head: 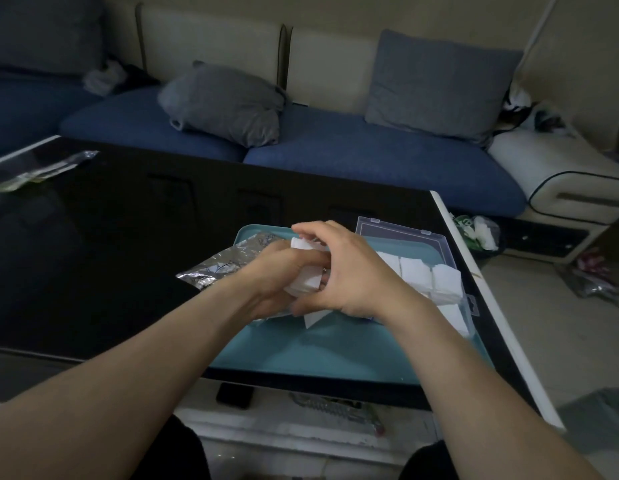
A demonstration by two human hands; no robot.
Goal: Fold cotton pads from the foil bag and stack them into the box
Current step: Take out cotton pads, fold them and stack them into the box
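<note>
With my left hand (pixel 280 271) and right hand (pixel 349 271) both gripping the cotton pad (pixel 306 277), I should square its edges before creasing, then stack it into the box (pixel 401 233).

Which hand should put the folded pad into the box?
Probably the right hand: it lies beside the clear plastic box on the tray's right side and already grips the cotton pad. The left hand sits nearer the foil bag.

no readable text, foil bag (pixel 228 259) print too blurred
</note>
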